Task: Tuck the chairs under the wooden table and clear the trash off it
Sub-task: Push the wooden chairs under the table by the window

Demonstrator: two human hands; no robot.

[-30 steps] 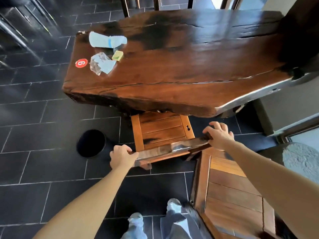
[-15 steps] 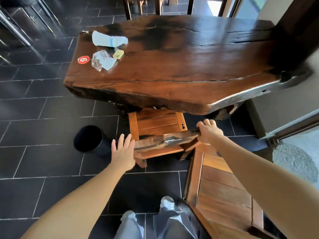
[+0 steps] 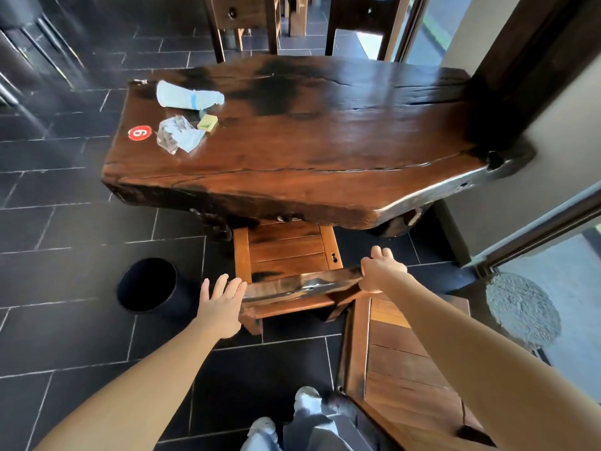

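From the head view, a wooden chair stands with the front of its slatted seat under the near edge of the wooden bench, its backrest toward the person. The right hand is curled round the right end of the chair's dark top rail. The left hand is spread with straight fingers just beside the rail's left end, holding nothing; whether it touches the wood cannot be told. A second chair stands out on the dark tiled floor at the lower right, just beside the first and clear of the bench. The trash lies together at the bench's far left end: a crushed plastic bottle, a small yellow packet and a crumpled clear wrapper, next to a round red sticker marked 6. A black bin stands on the floor left of the left hand.
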